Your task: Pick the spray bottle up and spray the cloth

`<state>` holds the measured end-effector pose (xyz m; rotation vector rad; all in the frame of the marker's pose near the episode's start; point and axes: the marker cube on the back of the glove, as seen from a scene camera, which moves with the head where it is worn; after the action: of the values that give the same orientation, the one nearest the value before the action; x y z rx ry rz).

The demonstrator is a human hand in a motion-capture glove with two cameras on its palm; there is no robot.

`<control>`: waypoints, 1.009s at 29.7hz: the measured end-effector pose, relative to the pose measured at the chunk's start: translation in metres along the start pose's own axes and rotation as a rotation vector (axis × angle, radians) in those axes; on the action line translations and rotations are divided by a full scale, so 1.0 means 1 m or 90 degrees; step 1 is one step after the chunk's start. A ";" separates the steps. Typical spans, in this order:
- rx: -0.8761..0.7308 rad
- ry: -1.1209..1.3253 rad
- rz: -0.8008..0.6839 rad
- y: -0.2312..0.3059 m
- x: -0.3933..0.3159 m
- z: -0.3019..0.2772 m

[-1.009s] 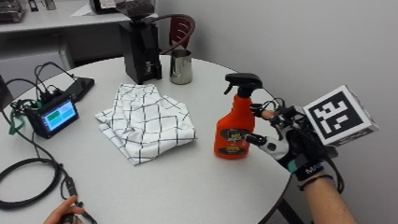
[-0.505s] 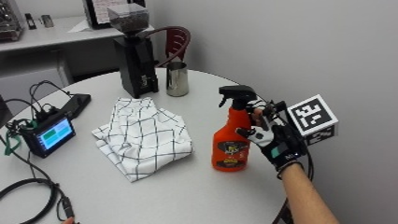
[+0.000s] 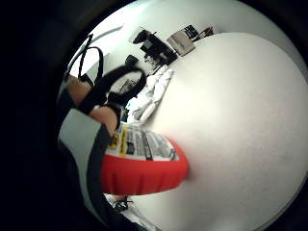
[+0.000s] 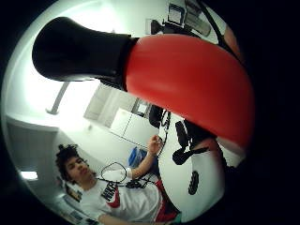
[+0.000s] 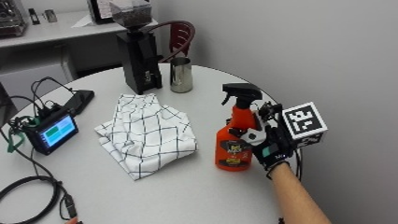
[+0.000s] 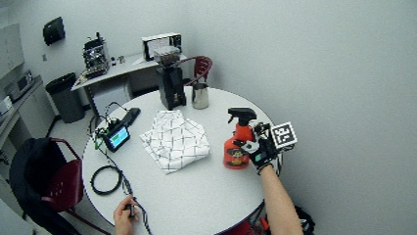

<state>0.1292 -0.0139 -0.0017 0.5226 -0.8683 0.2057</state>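
Standing upright near the round white table's point(image 5: 187, 196) edge, the orange plastic spray bottle with the black trigger head point(image 5: 235, 135) has your black-gloved right hand point(image 5: 268, 145) against its side; fingers seem wrapped round it, though hidden. Settle the grip high, forefinger reaching the trigger, then lift and aim at the white black-checked cloth point(image 5: 148, 134) just beside. Black coffee grinder point(image 5: 138, 49) and steel cup point(image 5: 180, 74) stand well apart

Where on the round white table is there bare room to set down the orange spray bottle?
Bare patches: the near table in front of the checked white cloth and orange spray bottle, and the strip between them. Also behind the bottle, right of the steel cup. Crowded: the left edge with the small screen device and black cables.
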 end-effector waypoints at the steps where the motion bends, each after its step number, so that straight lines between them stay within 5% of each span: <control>1: 0.000 0.002 0.000 0.000 0.000 -0.001; 22: 0.141 0.042 0.036 0.049 0.014 -0.079; 30: 0.114 0.187 0.012 0.011 -0.039 -0.116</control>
<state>0.1782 0.0565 -0.0897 0.6331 -0.5720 0.3701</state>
